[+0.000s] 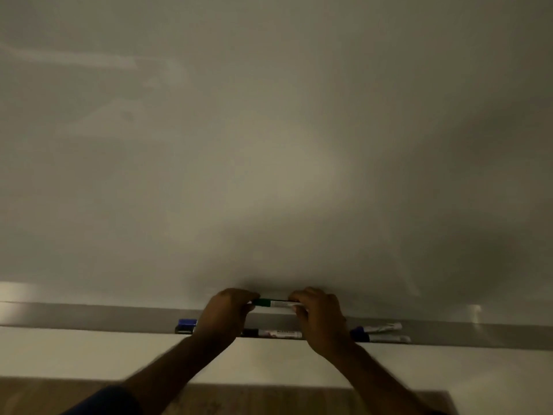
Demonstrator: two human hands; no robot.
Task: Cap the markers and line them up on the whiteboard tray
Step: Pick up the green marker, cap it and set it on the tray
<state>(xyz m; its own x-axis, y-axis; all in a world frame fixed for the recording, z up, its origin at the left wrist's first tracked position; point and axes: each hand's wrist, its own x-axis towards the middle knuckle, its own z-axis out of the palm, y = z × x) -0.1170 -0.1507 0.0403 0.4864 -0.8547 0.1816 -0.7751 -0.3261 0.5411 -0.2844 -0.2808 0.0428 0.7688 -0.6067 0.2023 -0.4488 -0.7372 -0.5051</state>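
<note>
Green marker [273, 303], held level above the tray [89, 317] between left hand [223, 314] pinching its cap end and right hand [321, 317] gripping the barrel: likely light, stiff, slick plastic, best taken mid-barrel.

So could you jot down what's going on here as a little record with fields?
held: green marker, level, above the tray
left hand: grips its green cap end
right hand: grips its white barrel end
tray: long grey ledge under the whiteboard
on tray: dark-capped marker, two blue-capped markers, blue object at left
lighting: dim, blurry
</note>
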